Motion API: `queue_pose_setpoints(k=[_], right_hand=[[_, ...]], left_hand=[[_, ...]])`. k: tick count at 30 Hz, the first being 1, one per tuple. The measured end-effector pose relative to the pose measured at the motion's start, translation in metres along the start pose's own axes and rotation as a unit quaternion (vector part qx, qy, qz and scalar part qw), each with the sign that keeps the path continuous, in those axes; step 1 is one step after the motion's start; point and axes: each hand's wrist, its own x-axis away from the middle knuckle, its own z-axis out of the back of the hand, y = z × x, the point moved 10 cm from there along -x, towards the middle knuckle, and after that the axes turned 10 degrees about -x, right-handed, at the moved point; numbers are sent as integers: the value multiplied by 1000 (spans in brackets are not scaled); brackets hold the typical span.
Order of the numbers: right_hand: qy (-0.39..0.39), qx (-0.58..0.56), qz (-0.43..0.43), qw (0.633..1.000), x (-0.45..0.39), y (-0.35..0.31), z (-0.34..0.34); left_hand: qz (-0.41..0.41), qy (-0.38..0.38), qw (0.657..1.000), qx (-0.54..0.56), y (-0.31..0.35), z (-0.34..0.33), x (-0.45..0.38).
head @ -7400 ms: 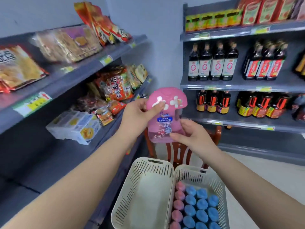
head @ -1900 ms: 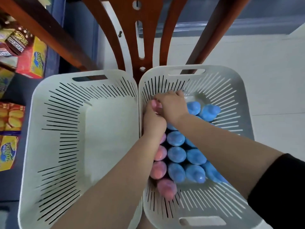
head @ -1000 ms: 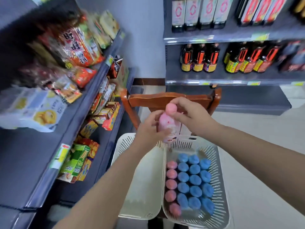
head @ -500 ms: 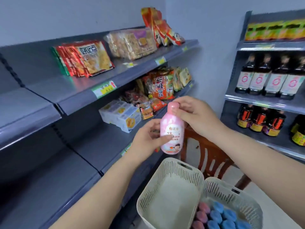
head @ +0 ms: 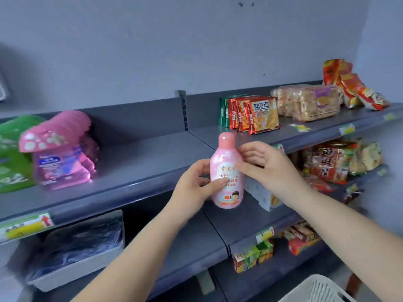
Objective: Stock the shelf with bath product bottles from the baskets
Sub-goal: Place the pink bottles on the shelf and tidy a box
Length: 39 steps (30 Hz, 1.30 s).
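Note:
A pink bath bottle [head: 226,171] with a rounded pink cap is upright in the air in front of the grey top shelf [head: 148,162]. My left hand [head: 194,188] grips its lower body from the left, thumb across the label. My right hand [head: 268,166] holds its shoulder from the right with the fingertips. Pink mushroom-shaped refill pouches [head: 61,149] stand on that shelf to the left, with a bare stretch of shelf between them and the bottle. Only a corner of a white basket [head: 316,290] shows at the bottom right.
Green pouches [head: 11,153] sit at the far left. Snack packets [head: 250,114] and a bag of biscuits [head: 305,101] fill the shelf section to the right. Below are a grey tray of dark items [head: 76,247], boxes and noodle packs [head: 333,162].
My view has swung left toward the shelf with the pink pouches. The bottle has come up and forward to the shelf front, and my right hand slid from the cap to the shoulder.

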Motion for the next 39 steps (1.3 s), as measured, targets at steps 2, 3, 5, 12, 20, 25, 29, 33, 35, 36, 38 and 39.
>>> queue_pose_setpoints(k=[2,3,5,12,20,25,29,33,35,36,38,39], right_hand=[[-32,-18,-4,999,-12,2,-36],[-48,-27,-7,998,-17,4,-53],[-80,-29,-12,996,-27,6,-88],[-90,-18,-3,996,-67,9,-176],[-79,-26,-10,996,-127,21,-217],[-105,-24,-17,994,-178,39,-244],[-119,-12,-23,993,-215,57,-265],[-133,-5,-28,991,-247,73,-287],[-138,14,-26,990,-261,78,-297],[-137,18,-25,990,-268,80,-302],[-139,16,-24,990,-278,84,-311],[-142,17,-26,989,-283,87,-316]], left_hand=[[8,32,999,-2,-2,40,3],[12,46,999,-5,-3,59,5],[14,70,997,-20,-5,95,6],[6,123,991,-58,-15,181,0],[13,194,975,-108,-30,233,-32],[74,274,954,-101,-54,258,-59],[129,312,941,12,-77,270,-79],[173,377,901,127,-103,288,-100],[180,410,882,146,-113,297,-110],[186,419,876,150,-118,301,-114],[192,435,865,162,-125,307,-121],[195,446,859,161,-129,310,-122]])
